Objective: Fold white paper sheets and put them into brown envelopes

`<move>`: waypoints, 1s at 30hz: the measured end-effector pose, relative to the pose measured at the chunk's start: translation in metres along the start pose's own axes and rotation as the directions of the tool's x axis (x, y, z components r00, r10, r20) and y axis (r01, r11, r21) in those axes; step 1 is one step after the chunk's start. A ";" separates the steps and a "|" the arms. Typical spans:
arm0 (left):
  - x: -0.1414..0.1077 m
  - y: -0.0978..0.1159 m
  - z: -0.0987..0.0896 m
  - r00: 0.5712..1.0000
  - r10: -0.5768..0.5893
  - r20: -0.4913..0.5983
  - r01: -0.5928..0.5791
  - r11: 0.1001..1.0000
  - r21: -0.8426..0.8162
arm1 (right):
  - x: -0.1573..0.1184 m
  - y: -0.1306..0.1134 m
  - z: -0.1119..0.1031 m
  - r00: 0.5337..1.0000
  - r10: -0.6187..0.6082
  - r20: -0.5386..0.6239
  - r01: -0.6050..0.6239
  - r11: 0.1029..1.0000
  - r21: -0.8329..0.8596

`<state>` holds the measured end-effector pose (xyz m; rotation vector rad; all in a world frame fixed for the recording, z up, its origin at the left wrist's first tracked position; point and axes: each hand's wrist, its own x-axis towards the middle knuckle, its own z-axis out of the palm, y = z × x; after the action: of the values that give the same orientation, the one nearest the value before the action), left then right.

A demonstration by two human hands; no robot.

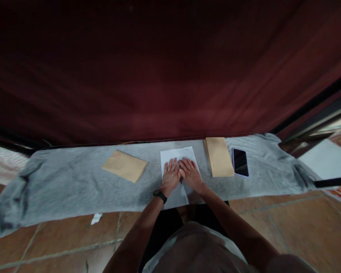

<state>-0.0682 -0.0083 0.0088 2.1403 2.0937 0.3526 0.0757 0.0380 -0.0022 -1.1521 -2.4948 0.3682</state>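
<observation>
A white sheet of paper point(174, 153) lies on the grey cloth in front of me, its near end reaching the cloth's front edge. My left hand point(171, 175), with a dark band on the wrist, rests flat on the paper, fingers stretched forward. Beside it my right hand point(191, 174) also presses flat on the sheet, and the two hands touch near the thumbs. To the right stands a stack of brown envelopes point(220, 157). On the left lie a few more brown envelopes point(125, 165), turned at an angle. Part of the sheet is hidden under my hands.
The grey cloth point(82, 182) covers a long narrow surface. A phone point(240, 162) lies right of the stack. A dark red curtain-like sheet point(159, 76) rises along the back edge. Below are floor tiles point(108, 231) with a white scrap point(96, 218).
</observation>
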 end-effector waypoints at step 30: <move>0.053 -0.057 0.004 0.989 -0.109 -0.096 0.115 0.992 0.060 | 0.067 0.055 0.009 0.967 0.180 -0.182 -0.210 0.964 -0.165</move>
<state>-0.1212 0.0462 -0.0051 2.0672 2.2953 0.3833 0.0687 0.1240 -0.0169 -1.4463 -2.3147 0.0890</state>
